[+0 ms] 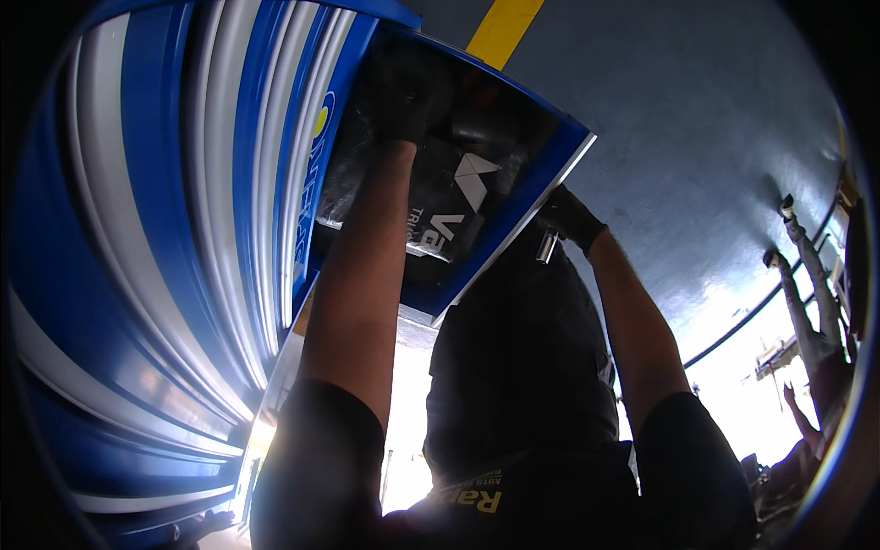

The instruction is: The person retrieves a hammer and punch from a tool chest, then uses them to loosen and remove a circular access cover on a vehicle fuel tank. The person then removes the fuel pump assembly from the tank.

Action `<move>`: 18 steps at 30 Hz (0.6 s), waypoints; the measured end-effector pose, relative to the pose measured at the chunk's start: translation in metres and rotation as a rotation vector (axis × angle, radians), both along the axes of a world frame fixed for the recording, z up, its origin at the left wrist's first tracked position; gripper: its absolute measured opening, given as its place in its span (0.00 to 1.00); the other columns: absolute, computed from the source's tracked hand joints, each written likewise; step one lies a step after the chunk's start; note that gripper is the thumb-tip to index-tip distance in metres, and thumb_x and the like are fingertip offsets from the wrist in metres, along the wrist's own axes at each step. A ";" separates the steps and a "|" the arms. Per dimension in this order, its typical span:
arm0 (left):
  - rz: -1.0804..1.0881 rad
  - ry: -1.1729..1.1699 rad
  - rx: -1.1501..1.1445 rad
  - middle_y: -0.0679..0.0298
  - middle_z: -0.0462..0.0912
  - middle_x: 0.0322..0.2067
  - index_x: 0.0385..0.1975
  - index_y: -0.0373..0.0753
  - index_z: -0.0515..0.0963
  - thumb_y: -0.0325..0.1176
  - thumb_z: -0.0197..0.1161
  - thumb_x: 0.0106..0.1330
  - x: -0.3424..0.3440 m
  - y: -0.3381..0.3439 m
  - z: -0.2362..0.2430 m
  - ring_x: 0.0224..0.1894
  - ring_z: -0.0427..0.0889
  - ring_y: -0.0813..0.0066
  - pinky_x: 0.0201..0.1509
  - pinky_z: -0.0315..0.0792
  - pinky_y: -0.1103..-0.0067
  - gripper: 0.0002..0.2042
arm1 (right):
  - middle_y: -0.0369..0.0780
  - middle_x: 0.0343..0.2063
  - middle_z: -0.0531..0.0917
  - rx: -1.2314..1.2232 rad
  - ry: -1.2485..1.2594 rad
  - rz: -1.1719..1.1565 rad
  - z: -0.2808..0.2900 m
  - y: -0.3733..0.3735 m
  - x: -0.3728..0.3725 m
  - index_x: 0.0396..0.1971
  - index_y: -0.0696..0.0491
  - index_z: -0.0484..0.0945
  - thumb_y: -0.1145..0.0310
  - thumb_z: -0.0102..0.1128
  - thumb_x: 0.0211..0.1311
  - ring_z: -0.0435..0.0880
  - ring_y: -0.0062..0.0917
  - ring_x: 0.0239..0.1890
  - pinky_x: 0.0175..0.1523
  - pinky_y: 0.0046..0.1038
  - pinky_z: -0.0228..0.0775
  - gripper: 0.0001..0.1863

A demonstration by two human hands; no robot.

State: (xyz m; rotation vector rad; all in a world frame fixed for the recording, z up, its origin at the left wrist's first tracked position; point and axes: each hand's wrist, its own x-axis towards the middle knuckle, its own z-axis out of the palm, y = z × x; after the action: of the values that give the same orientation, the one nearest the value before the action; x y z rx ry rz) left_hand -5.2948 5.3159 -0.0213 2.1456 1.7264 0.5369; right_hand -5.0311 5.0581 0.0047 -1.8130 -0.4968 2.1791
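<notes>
My left hand (pixel 403 103), in a black glove, reaches deep into an open drawer (pixel 524 220) of a blue tool cabinet (pixel 151 174). Its fingers are lost in the dark there, so what they touch cannot be made out. Beneath that forearm lies a black plastic bag (pixel 467 197) with white print. Just outside the drawer's silver front edge is my right hand (pixel 576 220), also gloved in black and closed. A short shiny metal cylinder, apparently a socket (pixel 547 246), sticks out of it toward my body.
Other drawers with silver pulls stack up along the left. Grey shiny floor (pixel 660 101) with a yellow stripe (pixel 504 32) lies beyond the drawer. At the far right stands another person in grey trousers (pixel 808 284). Bright light comes in from behind me.
</notes>
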 end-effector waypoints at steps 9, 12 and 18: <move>-0.215 0.162 0.064 0.39 0.67 0.66 0.68 0.32 0.65 0.47 0.67 0.69 -0.012 -0.053 0.045 0.67 0.68 0.39 0.71 0.62 0.53 0.35 | 0.37 0.37 0.84 0.594 -0.426 0.382 0.055 0.016 0.013 0.43 0.54 0.81 0.65 0.67 0.62 0.84 0.24 0.37 0.43 0.29 0.78 0.13; -0.066 0.046 -0.119 0.40 0.72 0.62 0.65 0.32 0.69 0.43 0.66 0.69 -0.065 -0.145 0.074 0.65 0.71 0.39 0.69 0.64 0.52 0.30 | 0.39 0.34 0.85 0.230 -0.213 -0.050 0.107 0.050 -0.006 0.41 0.55 0.82 0.65 0.66 0.62 0.86 0.29 0.36 0.43 0.30 0.78 0.11; -0.088 0.009 -1.038 0.47 0.79 0.57 0.53 0.35 0.79 0.40 0.57 0.73 -0.171 -0.373 0.063 0.62 0.77 0.48 0.65 0.71 0.57 0.17 | 0.38 0.28 0.81 0.633 -0.384 0.530 0.074 0.036 -0.021 0.32 0.52 0.81 0.72 0.66 0.55 0.83 0.29 0.30 0.31 0.29 0.74 0.05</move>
State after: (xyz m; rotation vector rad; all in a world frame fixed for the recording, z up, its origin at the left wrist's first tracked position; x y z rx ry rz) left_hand -5.4659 4.9432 0.0415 1.4298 1.4090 -0.3535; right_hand -5.0520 5.0938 0.0789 -1.8376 -1.6920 1.6097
